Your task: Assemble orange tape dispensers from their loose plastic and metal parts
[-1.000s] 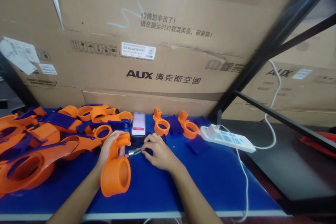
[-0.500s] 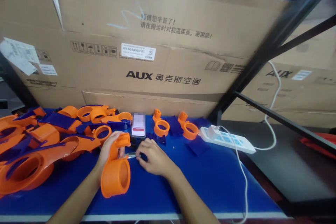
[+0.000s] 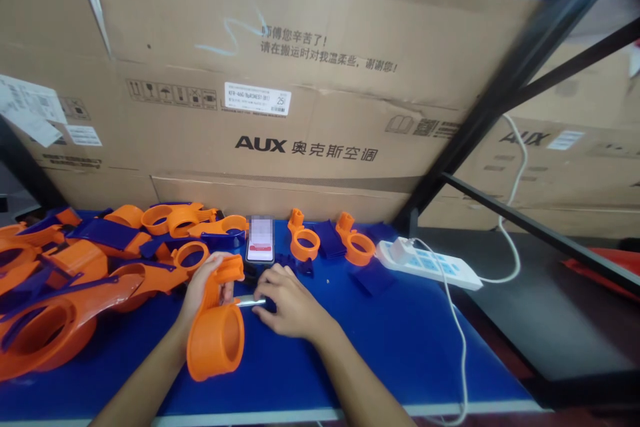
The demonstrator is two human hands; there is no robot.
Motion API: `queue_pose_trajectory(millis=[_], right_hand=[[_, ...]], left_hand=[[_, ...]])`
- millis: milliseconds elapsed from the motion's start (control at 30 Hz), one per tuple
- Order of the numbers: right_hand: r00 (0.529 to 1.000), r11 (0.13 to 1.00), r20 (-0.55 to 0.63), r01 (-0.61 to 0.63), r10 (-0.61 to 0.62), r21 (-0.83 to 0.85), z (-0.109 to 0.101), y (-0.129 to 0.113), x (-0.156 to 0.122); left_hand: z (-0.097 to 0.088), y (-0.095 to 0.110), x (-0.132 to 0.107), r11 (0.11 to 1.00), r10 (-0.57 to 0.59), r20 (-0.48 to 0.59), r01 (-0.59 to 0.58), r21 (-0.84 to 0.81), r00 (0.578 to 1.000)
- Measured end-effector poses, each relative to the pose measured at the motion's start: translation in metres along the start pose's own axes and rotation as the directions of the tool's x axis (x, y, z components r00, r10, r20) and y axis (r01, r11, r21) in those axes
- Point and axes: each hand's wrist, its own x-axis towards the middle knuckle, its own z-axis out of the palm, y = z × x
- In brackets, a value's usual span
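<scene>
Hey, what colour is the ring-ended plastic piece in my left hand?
The ring-ended plastic piece is bright orange; the head view shows it best.

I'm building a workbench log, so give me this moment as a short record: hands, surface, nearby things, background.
left hand: holds an orange part with a ring at its lower end
right hand: holds a small metallic piece beside that part
surface: blue tabletop
left side: jumbled pile of orange and blue parts
beyond hands: phone, screen lit
right of phone: two orange ringed pieces
right side: white power strip
background: cardboard box marked AUX
</scene>
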Motion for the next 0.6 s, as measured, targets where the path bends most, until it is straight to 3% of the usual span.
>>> queue_pose_trajectory(millis=[167, 300, 433, 533, 600], right_hand=[[0.999, 0.999, 0.008, -0.034, 0.035, -0.037, 0.006, -0.001, 0.003], [0.996, 0.997, -0.057, -0.075, 0.075, 0.006, 0.002, -0.001, 0.003], [0.975, 0.953, -0.165, -0.099, 0.15, 0.286, -0.009, -0.002, 0.001], [0.99, 0.809, -0.086, -0.037, 0.108, 0.586, -0.014, -0.006, -0.001], [0.999, 0.727, -0.024, -0.004, 0.028, 0.687, -0.015, -0.01, -0.003]], left_hand=[[0.0, -0.002, 0.003, 1.0, -0.017, -0.021, 0.017, -0.019, 1.0], [0.007, -0.004, -0.003, 1.0, 0.002, -0.062, -0.001, 0.025, 0.998], [0.022, -0.006, -0.013, 0.994, 0.062, -0.111, -0.051, 0.093, 0.992], [0.029, -0.007, -0.014, 0.988, 0.134, -0.14, -0.122, 0.093, 0.981], [0.03, -0.006, -0.013, 0.982, 0.187, -0.181, -0.179, 0.057, 0.966]])
